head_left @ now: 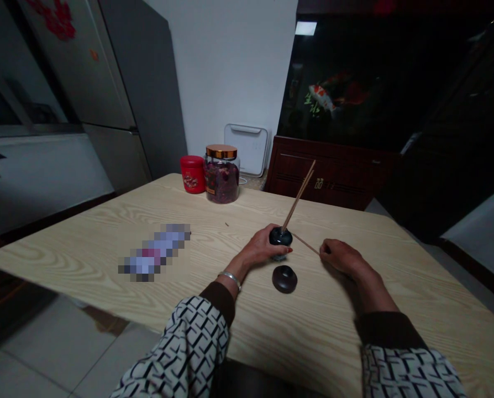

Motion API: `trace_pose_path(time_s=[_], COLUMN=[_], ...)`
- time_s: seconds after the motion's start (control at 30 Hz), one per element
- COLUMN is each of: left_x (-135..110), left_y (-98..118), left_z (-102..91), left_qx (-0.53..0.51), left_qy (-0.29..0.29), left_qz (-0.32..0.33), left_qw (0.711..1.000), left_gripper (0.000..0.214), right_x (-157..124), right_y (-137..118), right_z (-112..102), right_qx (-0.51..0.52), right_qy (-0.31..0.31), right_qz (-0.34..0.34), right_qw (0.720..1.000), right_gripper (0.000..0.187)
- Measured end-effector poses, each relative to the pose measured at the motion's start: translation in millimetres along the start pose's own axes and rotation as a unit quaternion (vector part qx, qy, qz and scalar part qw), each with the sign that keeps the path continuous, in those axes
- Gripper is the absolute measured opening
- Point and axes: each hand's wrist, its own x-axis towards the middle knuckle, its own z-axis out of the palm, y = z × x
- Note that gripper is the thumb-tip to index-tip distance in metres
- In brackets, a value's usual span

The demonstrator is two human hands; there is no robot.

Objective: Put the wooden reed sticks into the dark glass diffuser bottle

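My left hand (261, 246) wraps around a small, dark, glossy round bottle (282, 236), holding it upright on the table. Several thin brown sticks (299, 198) rise from its mouth in a bundle, leaning to the right. Pinched in the fingers of my right hand (341, 256) is a single thin stick (306, 242). It slants up and left, with its far end close to the bottle's right side; whether it touches I cannot tell. Just in front of the bottle lies a dark brown round cap (284, 279) with a raised centre.
On the wooden table (205, 232) a blurred-out flat object (156, 251) lies at left. A red canister (193, 174) and a copper-lidded jar (222, 179) stand at the back edge. Behind are a white panel-like device (249, 149) and a fish tank (346, 77); a fridge (89, 72) stands left.
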Motion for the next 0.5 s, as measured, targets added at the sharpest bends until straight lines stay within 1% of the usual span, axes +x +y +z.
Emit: trace_pose_path(time_s=[0.13, 0.23, 0.27, 0.3, 0.33, 0.37, 0.4, 0.43, 0.47, 0.5], left_x=[0, -1, -1, -1, -1, -1, -1, -1, -1, -1], left_y=[-2, 0, 1, 1, 2, 3, 3, 4, 4, 4], left_z=[0.9, 0.6, 0.4, 0.1, -0.1, -0.3, -0.4, -0.4, -0.4, -0.3], left_qx=[-0.001, -0.002, -0.002, -0.002, -0.001, 0.001, 0.001, 0.000, -0.003, -0.007], left_qy=[0.007, 0.006, 0.006, 0.005, 0.004, 0.005, 0.004, 0.005, 0.006, 0.006], left_qz=[-0.002, -0.007, -0.011, -0.014, -0.017, -0.018, -0.018, -0.018, -0.017, -0.018], left_qw=[1.000, 1.000, 1.000, 1.000, 1.000, 1.000, 1.000, 1.000, 1.000, 1.000], left_gripper=[0.063, 0.064, 0.065, 0.065, 0.065, 0.065, 0.064, 0.064, 0.064, 0.064], right_x=[1, 1, 0, -1, -3, -6, -9, -12, -16, -20], right_y=[-3, 2, 4, 5, 5, 2, -3, -11, -21, -33], right_z=[4, -1, -6, -13, -22, -32, -43, -53, -63, -70], right_qx=[0.004, 0.025, 0.051, 0.091, 0.149, 0.224, 0.309, 0.403, 0.496, 0.578], right_qy=[0.002, 0.008, 0.023, 0.052, 0.096, 0.150, 0.210, 0.269, 0.316, 0.349], right_qz=[-0.007, -0.021, -0.034, -0.051, -0.069, -0.083, -0.092, -0.094, -0.092, -0.097], right_qw=[1.000, 0.999, 0.998, 0.993, 0.982, 0.959, 0.923, 0.870, 0.803, 0.731], right_gripper=[0.014, 0.011, 0.009, 0.007, 0.006, 0.006, 0.009, 0.014, 0.020, 0.023])
